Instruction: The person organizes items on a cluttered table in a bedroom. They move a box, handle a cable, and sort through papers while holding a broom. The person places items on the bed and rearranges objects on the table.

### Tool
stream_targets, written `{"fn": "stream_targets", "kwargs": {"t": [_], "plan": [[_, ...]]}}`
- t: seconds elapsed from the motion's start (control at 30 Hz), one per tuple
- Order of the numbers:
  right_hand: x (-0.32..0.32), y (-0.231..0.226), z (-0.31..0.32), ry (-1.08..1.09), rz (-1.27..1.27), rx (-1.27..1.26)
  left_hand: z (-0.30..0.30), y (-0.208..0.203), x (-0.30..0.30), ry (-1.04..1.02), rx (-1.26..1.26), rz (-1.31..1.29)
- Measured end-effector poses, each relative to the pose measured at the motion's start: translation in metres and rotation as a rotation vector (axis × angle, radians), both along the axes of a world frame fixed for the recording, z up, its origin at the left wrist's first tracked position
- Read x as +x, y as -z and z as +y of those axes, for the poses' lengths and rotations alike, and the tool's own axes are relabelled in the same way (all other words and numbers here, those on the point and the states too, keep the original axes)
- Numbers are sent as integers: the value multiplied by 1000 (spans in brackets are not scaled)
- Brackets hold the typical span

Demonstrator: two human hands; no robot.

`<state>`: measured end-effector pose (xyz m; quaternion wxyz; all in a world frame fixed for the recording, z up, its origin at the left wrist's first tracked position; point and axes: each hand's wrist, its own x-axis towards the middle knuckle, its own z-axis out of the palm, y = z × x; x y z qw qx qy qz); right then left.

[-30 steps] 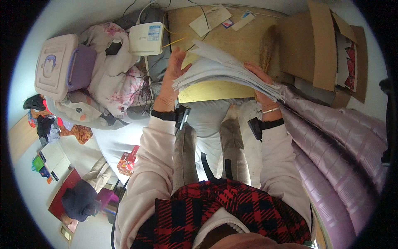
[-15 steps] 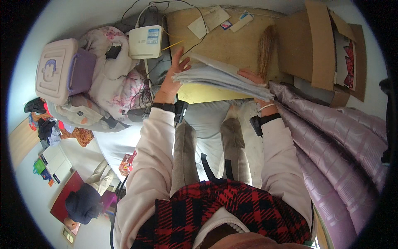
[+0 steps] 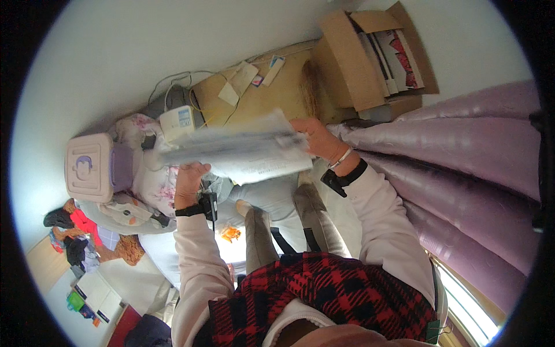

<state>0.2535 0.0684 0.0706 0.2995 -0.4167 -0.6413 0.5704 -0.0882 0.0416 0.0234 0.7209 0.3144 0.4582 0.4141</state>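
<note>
A loose stack of thin white sheets (image 3: 260,153), blurred by motion and with faint print along its lower edge, is held up in front of me. My left hand (image 3: 191,178) is closed at the stack's lower left edge, its thumb showing. At the right end, my right hand (image 3: 318,140) grips the sheets, with part of the fingers hidden behind them. Whether the sheets are paper or plastic cannot be made out.
Beyond the stack, a wooden tabletop (image 3: 217,95) bears scattered papers, a straw brush (image 3: 310,89) and an open cardboard box (image 3: 361,63). A white router (image 3: 178,120) with cables and a lidded storage bin (image 3: 89,168) are at left. Purple curtains (image 3: 462,150) hang at right.
The stack has shifted left and tilted, its right end now higher. My left hand has moved left and closed on its edge; my right hand has moved left and up. The whole view has turned.
</note>
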Motion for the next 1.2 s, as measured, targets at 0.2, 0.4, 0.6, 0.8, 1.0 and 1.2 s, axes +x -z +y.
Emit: {"fn": "stream_targets", "kwargs": {"t": [0.2, 0.4, 0.6, 0.8, 1.0, 1.2], "plan": [[0, -62, 11, 193, 36, -96, -7, -22, 50, 50, -67, -236], [48, -84, 20, 364, -103, 58, 4, -68, 104, -60, -38, 24], [179, -94, 7, 1103, -483, 434, -6, -94, 76, -135, 23, 570], [199, -73, -25, 1023, -1144, 549, -41, -94, 42, -264, -53, 638], [214, -73, 11, 1175, -1094, 453, -58, -96, 40, -378, -27, 519], [223, -62, 20, 931, -1113, 341, -49, -119, 48, -293, -9, 579]]}}
